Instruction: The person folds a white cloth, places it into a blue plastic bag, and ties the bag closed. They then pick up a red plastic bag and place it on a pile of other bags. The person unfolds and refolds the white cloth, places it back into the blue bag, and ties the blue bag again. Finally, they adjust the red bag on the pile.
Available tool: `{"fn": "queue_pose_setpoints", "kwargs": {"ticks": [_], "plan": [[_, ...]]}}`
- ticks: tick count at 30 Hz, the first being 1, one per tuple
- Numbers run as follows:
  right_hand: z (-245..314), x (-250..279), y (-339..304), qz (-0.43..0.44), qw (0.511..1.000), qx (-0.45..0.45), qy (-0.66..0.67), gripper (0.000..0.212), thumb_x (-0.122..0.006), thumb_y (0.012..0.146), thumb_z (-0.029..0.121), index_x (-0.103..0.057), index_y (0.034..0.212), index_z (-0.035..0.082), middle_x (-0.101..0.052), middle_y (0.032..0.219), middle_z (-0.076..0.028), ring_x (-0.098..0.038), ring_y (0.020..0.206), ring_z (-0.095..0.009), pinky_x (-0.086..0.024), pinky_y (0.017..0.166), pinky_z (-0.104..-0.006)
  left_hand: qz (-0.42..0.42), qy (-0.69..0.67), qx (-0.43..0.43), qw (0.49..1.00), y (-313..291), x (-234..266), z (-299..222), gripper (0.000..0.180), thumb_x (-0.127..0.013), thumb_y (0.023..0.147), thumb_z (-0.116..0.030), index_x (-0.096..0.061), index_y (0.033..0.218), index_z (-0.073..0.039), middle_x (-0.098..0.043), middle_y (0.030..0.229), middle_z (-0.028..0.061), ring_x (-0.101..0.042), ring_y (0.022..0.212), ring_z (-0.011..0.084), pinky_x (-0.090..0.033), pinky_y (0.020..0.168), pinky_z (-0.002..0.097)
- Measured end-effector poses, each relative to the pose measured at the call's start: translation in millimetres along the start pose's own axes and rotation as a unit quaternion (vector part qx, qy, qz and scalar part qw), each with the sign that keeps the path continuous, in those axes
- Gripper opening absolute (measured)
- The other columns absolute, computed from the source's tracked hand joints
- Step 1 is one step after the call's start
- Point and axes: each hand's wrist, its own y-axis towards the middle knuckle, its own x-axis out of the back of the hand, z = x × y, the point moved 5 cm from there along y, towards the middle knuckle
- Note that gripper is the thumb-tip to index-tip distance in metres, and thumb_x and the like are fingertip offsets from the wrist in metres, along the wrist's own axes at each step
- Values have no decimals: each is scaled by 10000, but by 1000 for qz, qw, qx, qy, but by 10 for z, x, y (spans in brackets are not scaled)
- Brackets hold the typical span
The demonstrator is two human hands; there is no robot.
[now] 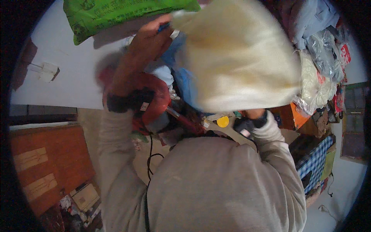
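A large cream cloth [239, 58] is spread in front of me, smeared by motion. My left hand [152, 36] is raised at its upper left corner, fingers closed on the cloth, with a small bit of blue by the fingertips. My right hand [255, 113] is at the cloth's lower edge; the cloth covers its fingers, so their grip is hidden. Behind the cloth's left edge shows blue material [187, 87]. Black bands are around both wrists.
A green printed bag [123, 17] is at the upper left. Below my left forearm is a red curved object [160, 98]. A yellow disc [223, 121] lies lower down. Plastic-wrapped goods [322, 50] are piled at right, near a blue checked cloth [315, 164]. A brown wooden panel [54, 166] stands at left.
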Motion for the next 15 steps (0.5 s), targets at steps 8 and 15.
{"fn": "queue_pose_setpoints", "kwargs": {"ticks": [8, 15], "plan": [[-633, -1015, -502, 160, 956, -234, 82, 332, -573, 850, 102, -547, 1173, 29, -617, 1118, -132, -595, 1019, -240, -462, 870, -345, 23, -22, 24, 999, 23, 56, -38, 388, -395, 946, -177, -442, 1296, -18, -622, 1178, 41, -319, 460, 14, -287, 400, 167], [-721, -620, -349, 400, 859, -320, -14, 385, -537, 897, 236, -522, 1250, 82, -630, 1101, -157, -616, 982, -287, -464, 880, -386, 43, -75, 11, 996, 101, -2, 20, 408, -402, 970, -312, -479, 1255, -30, -631, 1171, 45, -281, 425, -2, -253, 376, 169]]}}
